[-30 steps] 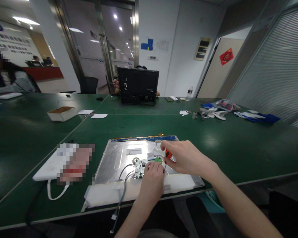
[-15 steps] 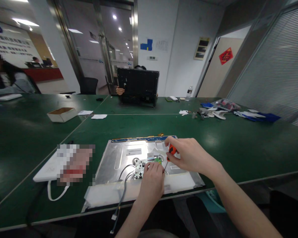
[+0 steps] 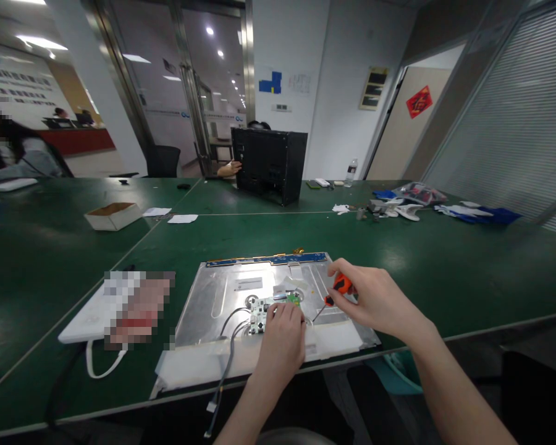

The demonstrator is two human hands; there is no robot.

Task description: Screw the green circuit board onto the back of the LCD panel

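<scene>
A metal display panel [image 3: 204, 303] lies flat at the table's front edge, with a blue strip [image 3: 259, 260] along its far side. On its middle sits a white and green circuit board [image 3: 258, 314], with dark cables [image 3: 232, 352] running off toward the front edge. My left hand [image 3: 285, 327] rests on the board, fingers bent and together; anything under the fingertips is hidden. In my right hand [image 3: 364, 293] is an orange and black screwdriver [image 3: 341, 284], tilted, its tip low over the panel just right of the board.
A white device [image 3: 90, 312] with a white cable lies left of the panel. Farther off are an open box [image 3: 113, 216], papers [image 3: 182, 219], a bottle [image 3: 351, 173] and assorted parts [image 3: 389, 207]. Across the table, a person's hand [image 3: 230, 169] holds a black case [image 3: 269, 164].
My right hand has moved right with the screwdriver, which now leans more. My left hand has stayed on the board. The black case across the table has turned, showing its side.
</scene>
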